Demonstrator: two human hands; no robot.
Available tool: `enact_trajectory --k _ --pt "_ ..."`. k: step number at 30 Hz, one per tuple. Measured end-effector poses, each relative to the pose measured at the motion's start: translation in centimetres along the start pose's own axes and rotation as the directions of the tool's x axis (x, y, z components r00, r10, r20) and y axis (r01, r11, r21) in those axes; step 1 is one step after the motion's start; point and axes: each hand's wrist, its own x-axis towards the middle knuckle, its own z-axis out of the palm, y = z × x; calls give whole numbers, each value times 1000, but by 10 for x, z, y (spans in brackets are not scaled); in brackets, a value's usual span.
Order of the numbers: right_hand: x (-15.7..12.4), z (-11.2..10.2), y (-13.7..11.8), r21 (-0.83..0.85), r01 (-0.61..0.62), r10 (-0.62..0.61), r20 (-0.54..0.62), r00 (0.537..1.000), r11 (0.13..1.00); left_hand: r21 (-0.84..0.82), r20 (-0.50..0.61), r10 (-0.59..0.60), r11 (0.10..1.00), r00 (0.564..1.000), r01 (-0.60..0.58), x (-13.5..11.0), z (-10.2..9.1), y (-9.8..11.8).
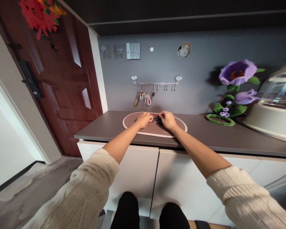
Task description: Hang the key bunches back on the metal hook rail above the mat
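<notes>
Both hands are close together over an oval brown mat (pixel 152 129) with a pale rim, which lies on the counter. Between them is a small black object (pixel 159 120) with shiny metal and reddish bits beside it; my fingers cover much of it and its kind is unclear. My right hand (pixel 168 120) pinches at its right side. My left hand (pixel 144 120) is closed at the left, its fingertips by the metal and red bits. What exactly the left fingers grip is hidden.
On the wall behind, a clear hook rail (pixel 156 83) carries several keys (pixel 144 95) and a pink loop (pixel 149 100). A purple flower ornament (pixel 237 74) and a domed appliance (pixel 274 108) stand right on the dark counter (pixel 205 136). A red-brown door (pixel 62 70) is left.
</notes>
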Motion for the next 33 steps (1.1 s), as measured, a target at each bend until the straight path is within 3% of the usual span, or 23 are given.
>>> enact_trajectory --k 17,33 --pt "-2 -1 -5 62 118 -118 -6 993 991 106 -204 -27 993 979 49 -8 -8 8" --pt "-3 0 -14 203 264 -273 19 962 943 53 -405 -8 998 914 33 -6 -12 11"
